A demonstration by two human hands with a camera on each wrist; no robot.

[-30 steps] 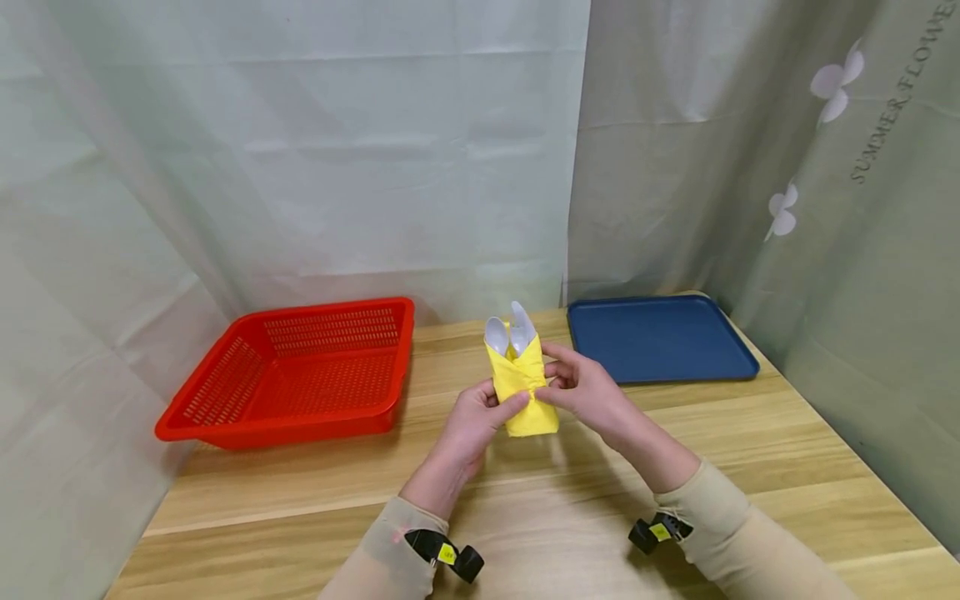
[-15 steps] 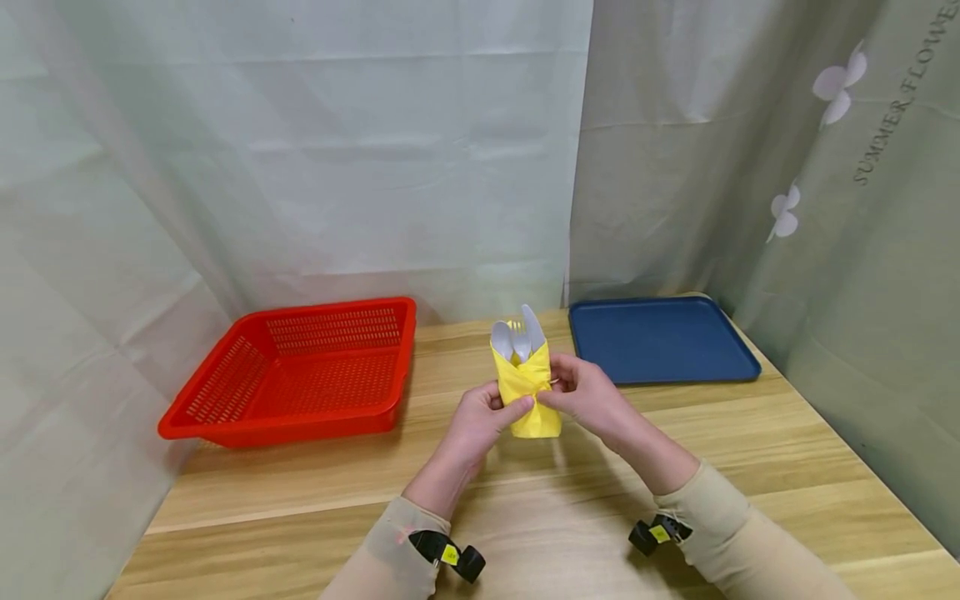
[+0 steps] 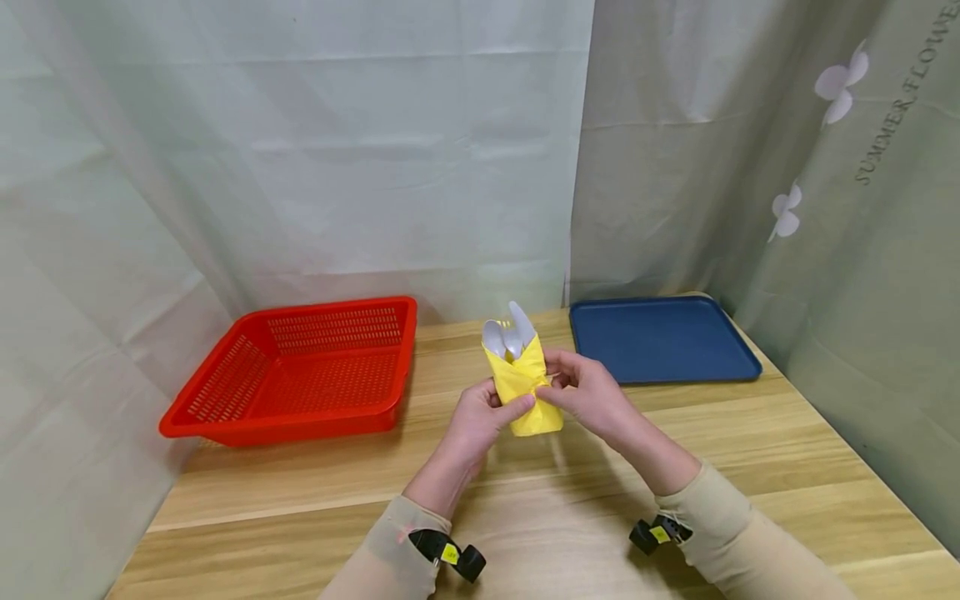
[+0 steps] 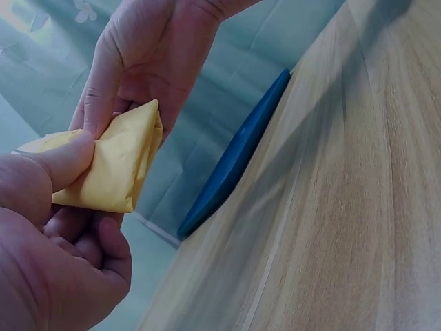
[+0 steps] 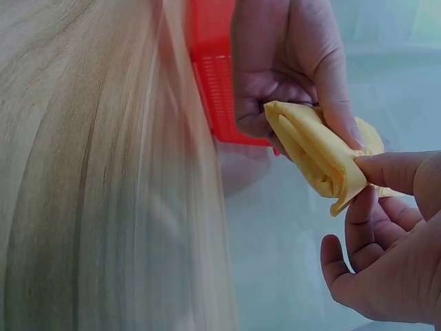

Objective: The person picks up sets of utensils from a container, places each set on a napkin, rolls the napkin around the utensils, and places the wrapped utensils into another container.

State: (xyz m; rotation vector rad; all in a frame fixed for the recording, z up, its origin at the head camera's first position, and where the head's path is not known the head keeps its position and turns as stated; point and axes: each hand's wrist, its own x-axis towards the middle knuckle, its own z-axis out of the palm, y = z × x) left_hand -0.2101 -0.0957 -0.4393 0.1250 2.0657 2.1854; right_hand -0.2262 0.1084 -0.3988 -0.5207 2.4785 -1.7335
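Note:
Folded around the cutlery is a yellow napkin (image 3: pixel 517 382), held up above the table by both hands. Out of its top stick a grey spoon (image 3: pixel 493 337), a fork (image 3: pixel 512 342) and a knife (image 3: pixel 521 322), side by side and leaning slightly left. My left hand (image 3: pixel 477 418) grips the napkin from the left, thumb pressed on its front. From the right, my right hand (image 3: pixel 590 394) pinches the napkin's side edge between thumb and fingers. In the right wrist view the napkin's (image 5: pixel 313 148) folded layers show at its bottom end.
A red perforated basket (image 3: pixel 300 427) stands on the wooden table (image 3: pixel 540 517) at the left. At the back right lies a blue tray (image 3: pixel 663 337). Pale curtains (image 3: pixel 360 167) hang behind and at both sides.
The napkin bundle tilted a little right, then swung back left, its cutlery tops moving with it. Both hands keep hold at nearly the same place.

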